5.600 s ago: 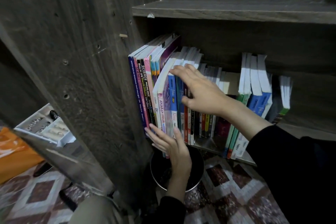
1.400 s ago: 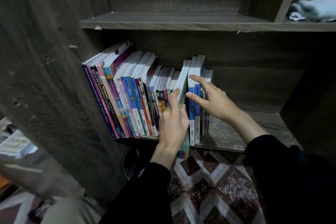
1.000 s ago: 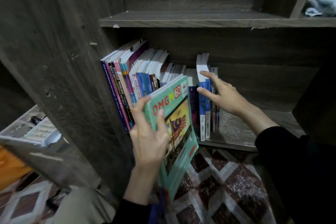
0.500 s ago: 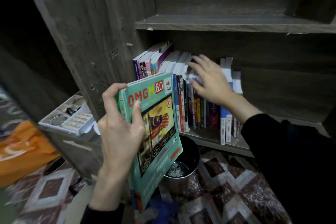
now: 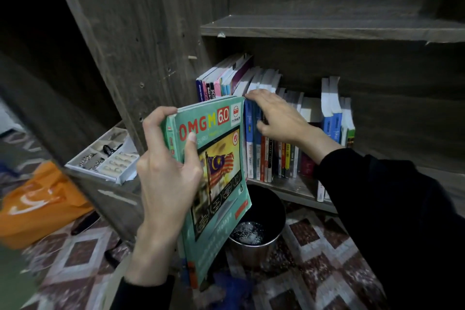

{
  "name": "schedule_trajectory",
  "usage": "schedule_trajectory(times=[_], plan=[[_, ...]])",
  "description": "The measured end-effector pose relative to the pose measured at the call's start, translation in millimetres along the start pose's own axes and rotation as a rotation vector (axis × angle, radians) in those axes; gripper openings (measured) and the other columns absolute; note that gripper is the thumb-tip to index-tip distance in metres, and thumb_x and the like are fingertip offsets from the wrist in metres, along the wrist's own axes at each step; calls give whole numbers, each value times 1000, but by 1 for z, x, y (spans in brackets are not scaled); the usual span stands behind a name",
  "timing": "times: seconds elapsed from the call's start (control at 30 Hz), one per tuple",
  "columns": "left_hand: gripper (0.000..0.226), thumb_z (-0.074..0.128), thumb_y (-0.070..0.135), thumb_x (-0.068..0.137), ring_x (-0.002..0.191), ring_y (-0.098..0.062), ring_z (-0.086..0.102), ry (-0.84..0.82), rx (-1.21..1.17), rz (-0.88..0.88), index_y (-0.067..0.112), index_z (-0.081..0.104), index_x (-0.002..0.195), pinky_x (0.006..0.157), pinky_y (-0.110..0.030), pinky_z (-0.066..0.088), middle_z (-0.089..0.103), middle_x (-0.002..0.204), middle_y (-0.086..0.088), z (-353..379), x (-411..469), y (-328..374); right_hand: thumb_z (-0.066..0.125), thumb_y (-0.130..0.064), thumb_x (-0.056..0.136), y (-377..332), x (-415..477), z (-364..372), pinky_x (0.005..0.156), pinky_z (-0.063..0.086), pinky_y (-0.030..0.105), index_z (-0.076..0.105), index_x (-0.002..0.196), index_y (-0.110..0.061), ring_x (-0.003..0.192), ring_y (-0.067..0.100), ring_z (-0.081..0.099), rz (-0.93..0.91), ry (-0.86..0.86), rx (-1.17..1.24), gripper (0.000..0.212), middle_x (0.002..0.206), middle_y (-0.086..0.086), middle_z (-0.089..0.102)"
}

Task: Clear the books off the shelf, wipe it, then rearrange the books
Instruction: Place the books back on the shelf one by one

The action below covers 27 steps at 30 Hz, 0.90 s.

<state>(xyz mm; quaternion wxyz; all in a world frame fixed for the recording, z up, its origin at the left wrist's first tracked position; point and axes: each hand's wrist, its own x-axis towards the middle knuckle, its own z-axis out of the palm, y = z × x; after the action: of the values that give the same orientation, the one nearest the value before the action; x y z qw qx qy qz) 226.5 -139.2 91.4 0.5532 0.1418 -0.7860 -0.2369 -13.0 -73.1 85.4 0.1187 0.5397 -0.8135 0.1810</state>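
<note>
A dark wood-grain bookcase is standing over a red-and-white patterned floor, and its lower shelf is carrying a row of upright paperbacks packed against the left side panel. I am watching the left hand gripping a teal "OMGM 6.0" workbook with a flag on its cover. The thumb is on the cover and the fingers are round the spine, holding the book off the shelf in front of the row. The right hand is lying flat-fingered across the tops of the blue-spined books, holding nothing. By my reading the clearing is only getting going. The workbook is needing a spot away from the shelf while the right hand is bracing the row against slumping. A steel bucket is standing under the shelf edge. I would be steering the book leftward, minding the panel's edge, the white compartment tray and the orange plastic bag.
</note>
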Motion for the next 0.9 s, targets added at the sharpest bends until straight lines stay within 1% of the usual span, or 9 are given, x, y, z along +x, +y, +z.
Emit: schedule_trajectory(times=[0.17,0.27,0.4,0.5,0.57,0.67,0.73,0.8,0.9], plan=[[36,65,-9,84,70,26,52,13,24,24,-6,48,115,48,6,31,41,90,30,-1,4,3,56,-12,87,6,-7,-4,113,18,25,35,143,-16,138,17,31,-3,21,-46,60,149,4,37],[36,65,-6,84,75,27,51,20,21,59,-5,47,115,55,6,34,42,93,29,-2,10,6,57,-14,87,7,-11,-5,112,20,25,36,142,-15,136,17,34,0,38,-47,59,146,5,39],[36,65,-2,85,77,27,51,50,15,103,-7,47,116,58,3,38,48,98,16,-3,21,13,58,-16,88,8,-13,-6,112,22,26,35,142,-15,136,18,34,-5,25,-48,58,145,6,39],[36,65,-1,85,78,28,50,45,3,130,-8,46,115,59,2,39,42,86,27,-4,33,18,58,-16,88,8,-12,-7,113,21,27,34,142,-14,137,19,33,-9,16,-42,60,147,7,38],[37,65,2,85,79,27,51,31,4,134,-6,46,116,60,1,41,42,92,31,-6,46,19,58,-17,89,8,-12,-6,114,16,26,31,145,-13,141,20,28,3,11,-51,62,151,8,34],[37,66,11,86,82,17,57,-35,1,109,13,45,117,67,-14,52,49,91,30,-10,69,18,57,-20,91,8,-12,-5,115,9,26,25,149,-11,145,21,20,19,-4,-76,67,156,10,26],[37,65,15,86,79,10,58,-76,36,91,24,42,113,73,-26,54,51,87,27,-9,81,18,58,-19,89,8,-12,-5,114,15,27,30,146,-11,142,22,26,7,12,-53,64,152,10,33],[36,64,15,86,79,7,60,-96,68,63,25,42,113,75,-25,54,52,84,24,-7,89,17,58,-17,87,8,-12,-6,110,25,27,37,142,-12,135,21,36,-8,35,-26,59,144,9,42],[38,61,15,88,86,-18,61,-109,94,17,18,43,122,78,-35,52,55,90,12,-2,96,15,59,-17,86,9,-12,-6,107,29,27,39,139,-11,131,20,39,-16,48,-23,57,139,8,46]])
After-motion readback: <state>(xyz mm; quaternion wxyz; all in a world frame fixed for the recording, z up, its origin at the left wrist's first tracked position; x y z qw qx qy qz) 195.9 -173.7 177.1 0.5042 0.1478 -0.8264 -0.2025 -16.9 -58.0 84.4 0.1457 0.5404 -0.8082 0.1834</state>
